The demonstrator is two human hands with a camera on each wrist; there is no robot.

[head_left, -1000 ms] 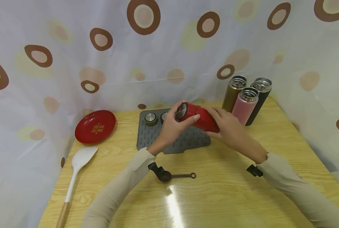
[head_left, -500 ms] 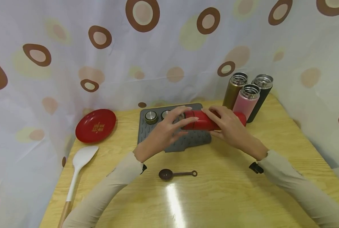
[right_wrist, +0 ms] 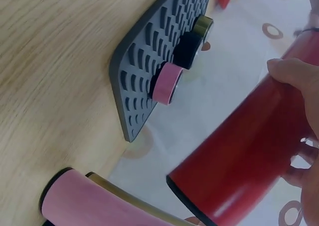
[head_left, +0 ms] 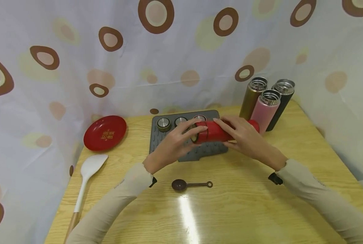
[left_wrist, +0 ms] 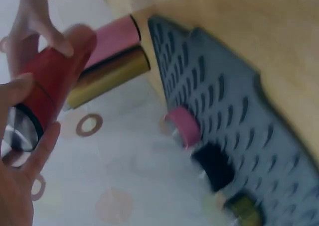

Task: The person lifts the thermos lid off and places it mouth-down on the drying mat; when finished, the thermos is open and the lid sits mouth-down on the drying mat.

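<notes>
My hands hold a red thermos (head_left: 216, 133) sideways above the grey mat, its lid end to the left and its base to the right. My left hand (head_left: 171, 144) grips the red lid (left_wrist: 42, 104), which has a silver top, with the thumb on one side and fingers on the other. Round the bottle's body curl the fingers of my right hand (head_left: 245, 135). A thin seam shows between lid and body. Three other lids stand on the mat: a gold one (head_left: 164, 124), a black one (right_wrist: 188, 49) and a pink one (right_wrist: 167, 84).
Gold (head_left: 251, 98), pink (head_left: 263, 113) and black (head_left: 282, 105) thermoses stand lidless at the back right. The ridged mat (head_left: 189, 156) lies mid-table. A brown measuring spoon (head_left: 179, 185) lies in front, with a white spatula (head_left: 90, 166) and red plate (head_left: 103, 142) at left.
The thermos has swung from a tilted, lid-forward pose to nearly level, its base now pointing right. My left fingers have shifted their hold around the lid. The right hand keeps its grip.
</notes>
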